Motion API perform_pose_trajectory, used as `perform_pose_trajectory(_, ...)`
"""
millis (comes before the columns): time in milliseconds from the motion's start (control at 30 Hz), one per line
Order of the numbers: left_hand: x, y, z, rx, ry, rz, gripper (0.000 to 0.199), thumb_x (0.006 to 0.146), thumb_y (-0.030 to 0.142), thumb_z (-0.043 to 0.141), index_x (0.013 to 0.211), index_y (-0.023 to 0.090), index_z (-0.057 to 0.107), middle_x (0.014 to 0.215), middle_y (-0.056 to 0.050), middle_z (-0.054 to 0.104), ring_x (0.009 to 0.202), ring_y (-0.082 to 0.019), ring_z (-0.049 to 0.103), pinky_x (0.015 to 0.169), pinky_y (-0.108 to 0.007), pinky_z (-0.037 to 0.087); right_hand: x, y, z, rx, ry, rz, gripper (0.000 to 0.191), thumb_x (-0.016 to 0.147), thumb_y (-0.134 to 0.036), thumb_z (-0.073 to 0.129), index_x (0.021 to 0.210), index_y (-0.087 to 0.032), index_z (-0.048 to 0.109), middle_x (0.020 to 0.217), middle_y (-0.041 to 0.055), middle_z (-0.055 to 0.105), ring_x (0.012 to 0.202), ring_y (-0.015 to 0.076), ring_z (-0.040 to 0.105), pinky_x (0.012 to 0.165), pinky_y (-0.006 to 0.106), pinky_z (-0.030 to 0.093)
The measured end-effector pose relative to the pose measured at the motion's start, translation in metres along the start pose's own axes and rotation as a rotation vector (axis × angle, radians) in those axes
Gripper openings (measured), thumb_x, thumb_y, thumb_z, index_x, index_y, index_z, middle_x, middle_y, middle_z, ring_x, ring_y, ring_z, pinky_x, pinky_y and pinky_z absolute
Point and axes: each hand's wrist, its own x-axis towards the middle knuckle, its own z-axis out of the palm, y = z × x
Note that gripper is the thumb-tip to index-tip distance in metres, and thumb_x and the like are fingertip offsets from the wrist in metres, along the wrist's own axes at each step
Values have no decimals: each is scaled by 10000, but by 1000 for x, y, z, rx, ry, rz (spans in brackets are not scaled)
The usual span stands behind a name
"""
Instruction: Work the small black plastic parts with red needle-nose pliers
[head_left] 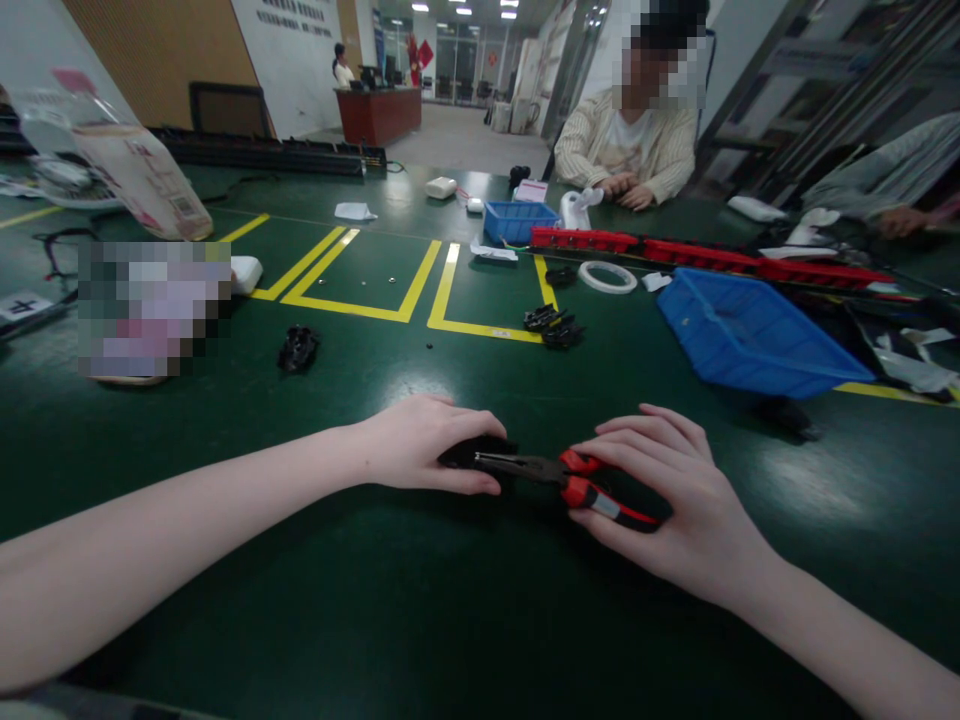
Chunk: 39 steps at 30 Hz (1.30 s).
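My right hand (pixel 667 495) is wrapped round the red and black handles of long-nose pliers (pixel 532 467), whose jaws point left. Between the thumb and fingers of my left hand (pixel 427 445) is a small black part (pixel 466 453), partly hidden by the fingers. The plier tips lie over this part; whether they grip something on it is too small to tell. Both hands are low over the dark green table (pixel 360 620). Beyond my left hand sits a black plastic piece (pixel 298 349), and more black pieces (pixel 555 325) lie by the yellow tape.
A blue bin (pixel 757 330) stands tilted at right, near a roll of white tape (pixel 607 277) and a long red strip (pixel 675 255). A smaller blue bin (pixel 517 220) is farther back. A bottle (pixel 139 170) stands at left. Across the table sits a person (pixel 630 140).
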Motion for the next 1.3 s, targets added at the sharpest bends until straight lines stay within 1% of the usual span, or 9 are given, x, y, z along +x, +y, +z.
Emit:
perform_pose_trajectory(167,0,1,-1,-2,-7,-13,430,908,543,566,1183,213,552,953,-25,694,732,-171,614,641,-263,392,0,2,-1,10,-9,-8,372,771,-398,712,1093,-251,598,987,30,709,1002,262,627,1031,537,344)
perform_pose_trajectory(333,1,0,-1,18,-25,2,436,919,556,536,1179,206,550,927,-27,689,706,-168,611,633,-267,399,2,5,-5,0,-17,-27,363,766,-389,715,1083,-256,598,977,27,712,982,261,639,1029,549,341)
perform_pose_trajectory(533,2,-1,0,45,-25,7,450,909,564,554,1181,206,543,941,-32,693,718,-179,620,636,-274,406,2,7,-4,33,-43,12,365,753,-402,711,1083,-278,616,987,12,717,988,265,644,1041,557,342)
perform_pose_trajectory(667,3,-2,2,69,-20,24,450,887,553,598,1171,207,546,950,-25,693,711,-173,619,637,-272,404,4,3,-3,35,-40,15,352,762,-389,705,1082,-274,616,983,17,715,981,265,642,1034,555,351)
perform_pose_trajectory(800,4,-2,5,90,-16,47,458,868,556,625,1158,208,554,946,-23,693,694,-164,612,647,-269,400,6,-4,-2,22,-24,-12,355,764,-380,705,1081,-253,608,963,31,716,965,267,643,1012,550,371)
perform_pose_trajectory(1000,2,-2,3,85,-14,51,457,882,568,597,1165,213,544,961,-18,691,676,-162,589,631,-264,383,4,0,-3,-1,-16,-12,363,774,-386,702,1099,-265,597,984,29,717,974,268,644,1014,557,366)
perform_pose_trajectory(1133,1,-1,2,64,-9,47,497,874,590,593,1179,203,533,979,-23,695,683,-171,590,614,-267,383,3,4,-7,-1,0,3,361,774,-397,699,1096,-266,602,969,26,715,957,273,648,997,555,381)
perform_pose_trajectory(1233,1,-2,2,41,-7,43,542,844,611,620,1195,208,525,970,-29,696,700,-172,607,632,-269,403,1,4,-8,-3,-9,-7,374,771,-394,705,1107,-266,602,978,28,713,967,278,645,1007,559,376)
perform_pose_trajectory(1300,1,-3,2,22,-4,46,531,836,587,647,1189,211,523,973,-26,697,699,-161,615,658,-270,418,0,3,-7,1,-16,-10,382,766,-395,708,1111,-269,603,989,28,713,976,282,644,1020,561,367)
